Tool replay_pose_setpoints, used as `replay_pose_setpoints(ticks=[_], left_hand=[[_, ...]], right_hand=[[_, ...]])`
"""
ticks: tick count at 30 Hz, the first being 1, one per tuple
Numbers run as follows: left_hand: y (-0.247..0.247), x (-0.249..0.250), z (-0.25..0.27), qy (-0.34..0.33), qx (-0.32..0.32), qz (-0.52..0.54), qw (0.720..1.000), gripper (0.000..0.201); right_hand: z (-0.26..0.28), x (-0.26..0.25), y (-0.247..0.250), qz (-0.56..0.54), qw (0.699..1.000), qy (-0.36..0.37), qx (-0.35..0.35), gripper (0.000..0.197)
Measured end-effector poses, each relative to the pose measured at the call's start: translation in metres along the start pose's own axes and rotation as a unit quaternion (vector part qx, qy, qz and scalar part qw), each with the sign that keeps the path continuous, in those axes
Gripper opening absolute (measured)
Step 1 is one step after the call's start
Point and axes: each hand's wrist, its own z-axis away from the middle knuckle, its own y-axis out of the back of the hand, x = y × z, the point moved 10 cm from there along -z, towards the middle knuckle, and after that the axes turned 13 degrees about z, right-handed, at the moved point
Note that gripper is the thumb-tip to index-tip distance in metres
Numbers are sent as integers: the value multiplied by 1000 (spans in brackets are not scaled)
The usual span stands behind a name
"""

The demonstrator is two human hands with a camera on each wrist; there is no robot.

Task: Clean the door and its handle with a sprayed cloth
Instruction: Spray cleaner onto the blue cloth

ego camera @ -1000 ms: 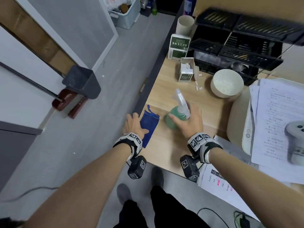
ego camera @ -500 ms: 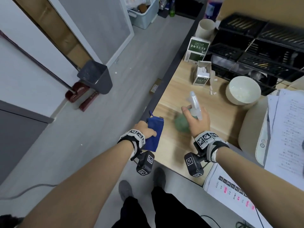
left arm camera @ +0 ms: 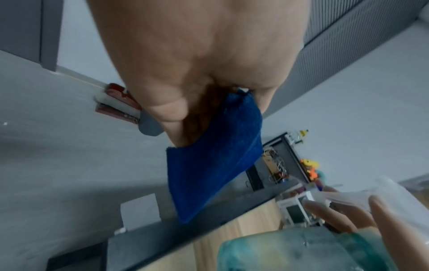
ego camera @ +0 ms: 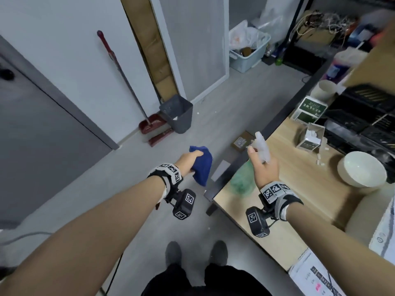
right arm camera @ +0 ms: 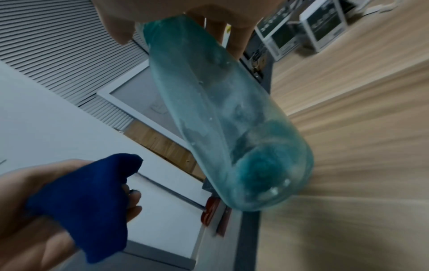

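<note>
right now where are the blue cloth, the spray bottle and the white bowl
blue cloth (ego camera: 203,165), head view, middle of the hanging fold
spray bottle (right arm camera: 230,117), right wrist view, middle of the green body
white bowl (ego camera: 361,169), head view, inside wall near the rim

Left hand (ego camera: 188,162) grips the blue cloth (ego camera: 202,165) out over the grey floor (ego camera: 224,99), right hand (ego camera: 264,169) holds the spray bottle (ego camera: 242,180) up at the wooden desk's (ego camera: 303,184) corner, white nozzle upward.
</note>
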Motion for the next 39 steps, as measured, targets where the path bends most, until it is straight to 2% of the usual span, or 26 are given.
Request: replay_pose_setpoints(ticks=[2, 5, 6, 8, 11, 16, 18, 22, 25, 28, 31, 37, 39], left_hand=[[31, 26, 15, -44, 18, 5, 999, 42], [74, 59, 36, -94, 33, 9, 995, 12], [87, 69, 41, -108, 34, 4, 994, 9], [114, 85, 50, -129, 34, -4, 991, 15], [154, 104, 60, -139, 50, 26, 989, 22], [216, 128, 70, -150, 90, 101, 979, 25], [237, 135, 72, -160, 97, 129, 974, 30], [272, 143, 70, -178, 97, 184, 962, 24], [284, 147, 74, -185, 74, 194, 961, 21], [297, 150, 77, -180, 57, 218, 958, 37], [309, 149, 80, -174, 40, 229, 957, 41], [335, 148, 84, -172, 33, 254, 951, 44], [341, 151, 88, -174, 27, 270, 946, 43]], right_hand=[[-2, -30, -21, 11, 1000, 21, -18, 40], [-4, -77, -55, 18, 996, 78, -39, 47], [-3, -95, -67, 25, 992, 110, -50, 49], [1, -127, -91, 25, 985, 155, -75, 50], [9, -167, -125, 4, 976, 182, -119, 45], [20, -223, -175, 47, 967, 187, -164, 35], [29, -244, -191, 13, 965, 170, -200, 26], [50, -283, -231, -29, 945, 184, -270, 41], [61, -302, -261, -8, 936, 201, -288, 29], [68, -312, -285, 18, 932, 209, -294, 50], [77, -321, -299, 58, 927, 219, -299, 58], [94, -335, -317, 60, 922, 227, -309, 47], [98, -336, -320, 82, 920, 228, -308, 37]])
